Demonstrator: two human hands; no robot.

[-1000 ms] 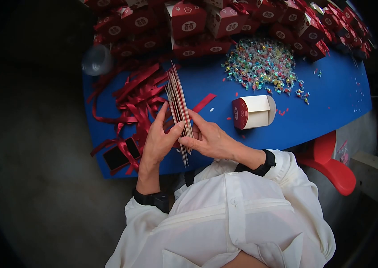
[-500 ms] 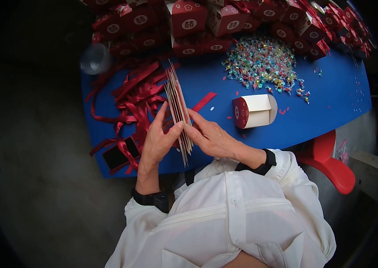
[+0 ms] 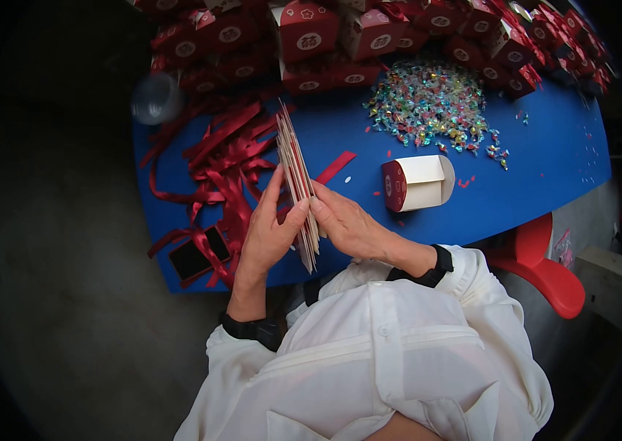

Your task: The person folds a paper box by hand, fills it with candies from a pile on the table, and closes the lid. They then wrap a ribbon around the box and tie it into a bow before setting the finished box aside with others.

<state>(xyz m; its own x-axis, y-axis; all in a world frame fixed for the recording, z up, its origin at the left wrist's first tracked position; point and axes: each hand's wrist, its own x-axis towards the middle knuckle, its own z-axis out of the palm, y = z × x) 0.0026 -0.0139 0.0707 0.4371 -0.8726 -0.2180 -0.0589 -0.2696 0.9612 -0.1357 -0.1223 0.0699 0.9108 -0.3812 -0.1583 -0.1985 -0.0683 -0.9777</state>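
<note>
Between my two hands a stack of flat cardboard box blanks stands on edge, its thin edges facing up at me. My left hand presses the stack from the left, thumb along the near edges. From the right, my right hand presses against the other side, its fingertips partly hidden behind the stack. To the right sits a folded red and white gift box, lying with its open side toward me. Loose red ribbons lie just left of the stack.
Wrapped candies form a heap at the back of the blue table. Finished red boxes line the far edge. A dark phone-like slab lies under ribbon at the left. A red chair stands at the right.
The stack has shifted slightly right and become more compact. My left hand has moved a little right with it; my right hand has barely moved.
</note>
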